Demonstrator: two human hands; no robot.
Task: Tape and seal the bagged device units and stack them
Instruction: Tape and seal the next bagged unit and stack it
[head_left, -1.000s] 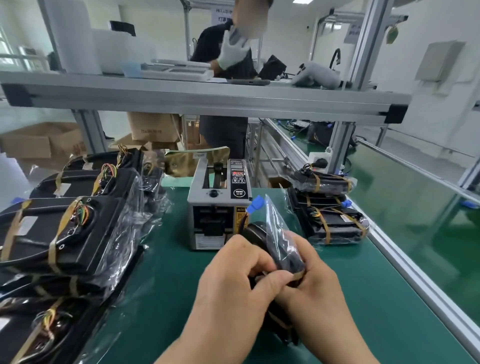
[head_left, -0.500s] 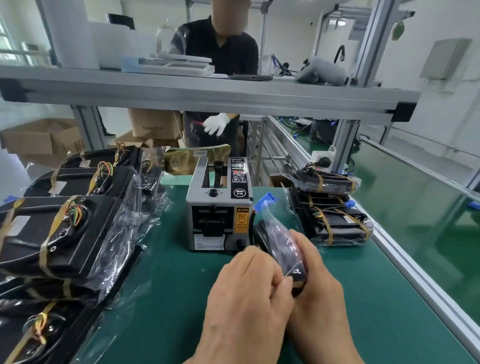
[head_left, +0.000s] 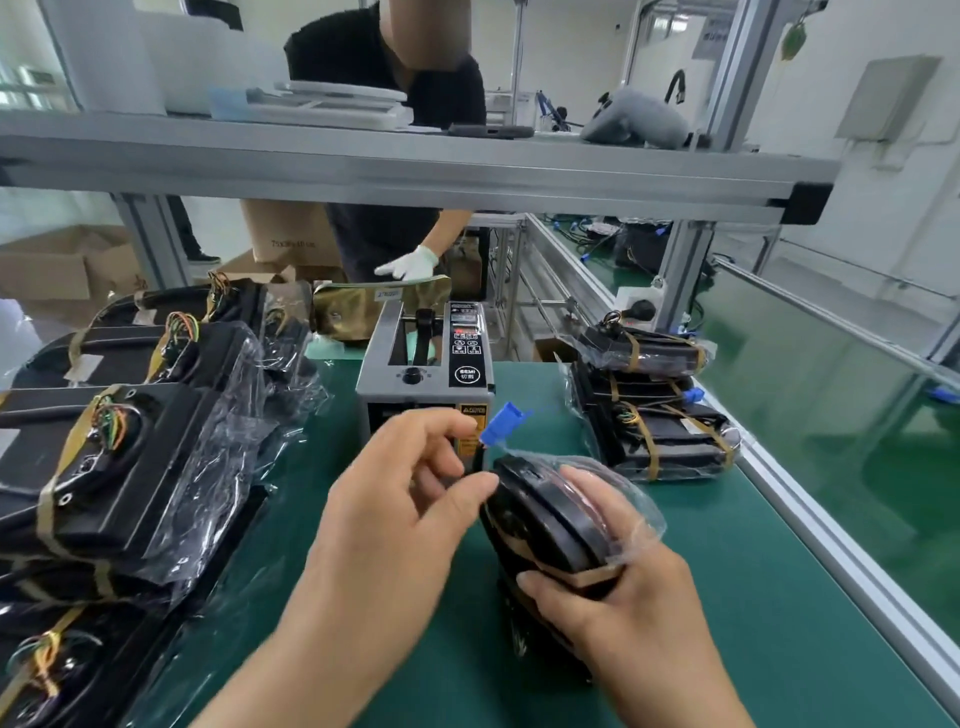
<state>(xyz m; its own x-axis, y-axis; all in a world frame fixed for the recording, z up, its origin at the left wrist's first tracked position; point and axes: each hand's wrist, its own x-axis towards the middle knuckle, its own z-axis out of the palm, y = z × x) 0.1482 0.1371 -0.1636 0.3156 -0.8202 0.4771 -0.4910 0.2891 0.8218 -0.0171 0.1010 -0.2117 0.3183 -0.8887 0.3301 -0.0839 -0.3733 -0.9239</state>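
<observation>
The clear plastic bag (head_left: 631, 499) in the middle holds a black rounded device unit (head_left: 545, 519), standing on edge on the green counter (head_left: 753, 597). A blue plastic connector (head_left: 503, 420) on a thin wire sticks up at the bag's top end. The right hand (head_left: 634, 618) grasps this unit from the near side, thumb across a brown tape band (head_left: 597, 574) and fingers curled over the far side of the bag. The left hand (head_left: 395, 514) hovers just beside it with fingers bent, its thumb tip near the unit's upper edge; it may be pinching a tape strip, but I cannot tell.

Directly behind the hands stands a grey tape dispenser with a black control panel (head_left: 426, 384). To its right, a stack of bagged black units bound with brown tape (head_left: 654, 421) lies near the counter's aluminium edge. On the left, a larger pile of bagged black units with coloured wires (head_left: 119, 457) is heaped several deep.

An aluminium shelf (head_left: 415, 171) spans overhead. Beyond it a person in a dark top reaches down with a white-gloved hand (head_left: 410, 262), and brown cardboard boxes (head_left: 52, 265) sit on the floor.
</observation>
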